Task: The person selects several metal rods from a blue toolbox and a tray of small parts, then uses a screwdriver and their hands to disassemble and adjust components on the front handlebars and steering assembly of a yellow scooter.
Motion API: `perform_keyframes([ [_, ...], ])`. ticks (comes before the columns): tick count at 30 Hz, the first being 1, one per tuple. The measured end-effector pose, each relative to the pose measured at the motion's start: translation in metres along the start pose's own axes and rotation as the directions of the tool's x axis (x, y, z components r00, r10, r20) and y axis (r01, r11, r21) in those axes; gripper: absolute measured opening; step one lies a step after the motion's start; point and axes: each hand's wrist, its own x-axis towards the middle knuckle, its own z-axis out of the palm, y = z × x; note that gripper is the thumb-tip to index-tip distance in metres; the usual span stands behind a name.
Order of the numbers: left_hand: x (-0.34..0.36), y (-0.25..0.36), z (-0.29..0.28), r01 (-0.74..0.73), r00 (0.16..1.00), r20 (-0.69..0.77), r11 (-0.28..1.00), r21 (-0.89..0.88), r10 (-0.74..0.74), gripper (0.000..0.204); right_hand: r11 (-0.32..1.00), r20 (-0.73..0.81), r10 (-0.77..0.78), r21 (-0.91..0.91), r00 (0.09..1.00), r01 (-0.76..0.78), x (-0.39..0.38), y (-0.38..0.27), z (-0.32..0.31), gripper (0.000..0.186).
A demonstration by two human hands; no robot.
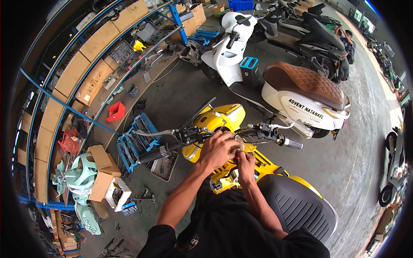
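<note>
A yellow scooter [269,165] stands in front of me, its handlebar running left and right across the middle of the view. My left hand [217,149] reaches over the centre of the bar, fingers curled over a small rounded part there that I cannot make out clearly. Just below and to the right, my right hand [246,167] is closed in a pinch close to the left fingertips. Whatever it grips is hidden by the fingers. To either side are the left black grip [152,155] and the right grip [293,143]. A ribbed black seat [301,208] lies by my right forearm.
An open blue toolbox [140,136] and a metal tray [164,167] of small parts are on the floor at left. Behind them runs a shelf with cardboard boxes [100,39]. A white scooter with a brown seat [307,81] stands ahead right. Mint-green panels [81,176] lie left.
</note>
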Motion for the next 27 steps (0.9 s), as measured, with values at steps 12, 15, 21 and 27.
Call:
perform_keyframes([
  [12, 0.034, -0.003, -0.044, -0.598, 0.774, 0.411, 0.769, 0.226, 0.481, 0.016, 0.934, 0.209, -0.192, -0.26, 0.959, 0.244, -0.009, -0.015, -0.01, 0.028],
  [15, 0.06, -0.013, -0.049, -0.619, 0.722, 0.481, 0.775, 0.125, 0.498, 0.016, 0.84, 0.2, -0.341, -0.374, 0.919, 0.393, -0.005, -0.031, -0.008, 0.034],
  [21, 0.085, -0.018, -0.047, -0.686, 0.544, 0.627, 0.726, -0.049, 0.557, 0.027, 0.861, 0.389, -0.157, -0.397, 0.908, 0.319, 0.011, -0.043, -0.024, 0.038],
  [27, 0.111, -0.025, -0.047, -0.594, 0.546, 0.602, 0.776, -0.213, 0.583, 0.025, 0.889, 0.412, -0.157, -0.336, 0.898, 0.31, 0.021, -0.058, -0.025, 0.033],
])
